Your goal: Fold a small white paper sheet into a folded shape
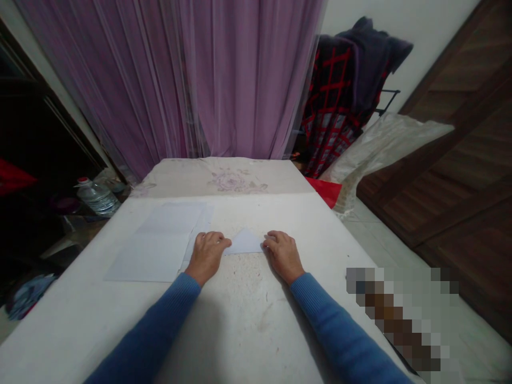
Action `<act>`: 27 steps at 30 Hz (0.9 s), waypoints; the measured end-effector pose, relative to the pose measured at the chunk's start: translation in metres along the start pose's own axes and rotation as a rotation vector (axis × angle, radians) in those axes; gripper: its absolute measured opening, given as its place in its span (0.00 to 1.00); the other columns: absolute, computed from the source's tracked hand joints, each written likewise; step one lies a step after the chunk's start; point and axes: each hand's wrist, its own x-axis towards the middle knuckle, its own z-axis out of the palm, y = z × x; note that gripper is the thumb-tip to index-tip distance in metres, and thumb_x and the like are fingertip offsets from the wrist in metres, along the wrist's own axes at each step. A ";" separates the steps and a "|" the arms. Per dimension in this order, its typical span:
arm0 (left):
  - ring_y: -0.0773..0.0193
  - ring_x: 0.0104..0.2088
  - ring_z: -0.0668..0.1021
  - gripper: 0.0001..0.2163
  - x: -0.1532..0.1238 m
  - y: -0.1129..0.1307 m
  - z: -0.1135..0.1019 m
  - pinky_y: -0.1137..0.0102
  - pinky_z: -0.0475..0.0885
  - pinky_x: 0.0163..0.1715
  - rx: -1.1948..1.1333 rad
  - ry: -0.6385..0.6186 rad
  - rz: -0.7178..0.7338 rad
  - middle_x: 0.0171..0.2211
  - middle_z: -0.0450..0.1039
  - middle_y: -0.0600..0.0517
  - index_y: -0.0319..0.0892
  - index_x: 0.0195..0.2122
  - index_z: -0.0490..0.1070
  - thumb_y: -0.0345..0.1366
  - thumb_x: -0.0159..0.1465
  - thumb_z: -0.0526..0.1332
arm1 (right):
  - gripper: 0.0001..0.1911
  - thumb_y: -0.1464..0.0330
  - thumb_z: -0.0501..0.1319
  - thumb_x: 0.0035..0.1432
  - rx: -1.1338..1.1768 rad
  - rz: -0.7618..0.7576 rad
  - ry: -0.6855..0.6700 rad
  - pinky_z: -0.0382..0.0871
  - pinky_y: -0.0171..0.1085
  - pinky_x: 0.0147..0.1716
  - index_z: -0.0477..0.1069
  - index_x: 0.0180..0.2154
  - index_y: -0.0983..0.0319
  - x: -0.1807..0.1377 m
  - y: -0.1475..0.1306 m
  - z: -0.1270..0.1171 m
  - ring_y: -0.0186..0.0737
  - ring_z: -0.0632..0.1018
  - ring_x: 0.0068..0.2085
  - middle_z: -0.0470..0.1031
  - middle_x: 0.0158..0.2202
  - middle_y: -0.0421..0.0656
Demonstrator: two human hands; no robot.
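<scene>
A small folded white paper [245, 242], shaped like a triangle, lies on the white table [248, 309] between my hands. My left hand [208, 253] rests palm down with curled fingers, its thumb and fingertips pressing the paper's left corner. My right hand [282, 253] lies palm down at the paper's right corner, fingers curled and pinching its edge. Both arms wear blue sleeves. A stack of flat white sheets [160, 245] lies just left of my left hand.
A floral cloth [228, 178] covers the table's far end before purple curtains [208, 74]. A water bottle [96, 196] stands at the left on the floor. Clothes hang on a rack [344, 96] at the right, above a plastic sack [384, 144] and a wooden door [460, 160].
</scene>
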 end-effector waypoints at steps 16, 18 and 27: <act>0.59 0.44 0.71 0.29 0.009 -0.001 0.001 0.55 0.51 0.60 0.136 -0.156 0.331 0.40 0.71 0.52 0.63 0.57 0.65 0.21 0.63 0.49 | 0.08 0.73 0.57 0.58 -0.144 0.090 -0.209 0.62 0.36 0.35 0.75 0.36 0.62 0.017 -0.026 -0.014 0.43 0.75 0.39 0.75 0.37 0.49; 0.59 0.44 0.72 0.29 0.011 0.000 0.003 0.54 0.50 0.60 0.164 -0.160 0.346 0.40 0.71 0.52 0.64 0.58 0.64 0.21 0.63 0.49 | 0.08 0.70 0.57 0.59 -0.148 0.132 -0.192 0.63 0.37 0.35 0.75 0.36 0.63 0.017 -0.030 -0.011 0.44 0.74 0.39 0.74 0.37 0.50; 0.59 0.43 0.72 0.27 0.014 0.009 -0.004 0.53 0.52 0.59 0.294 -0.234 0.383 0.40 0.71 0.51 0.61 0.57 0.65 0.22 0.64 0.50 | 0.17 0.56 0.59 0.59 -0.148 0.203 -0.114 0.63 0.41 0.40 0.73 0.37 0.65 0.013 -0.042 -0.006 0.48 0.73 0.42 0.73 0.38 0.52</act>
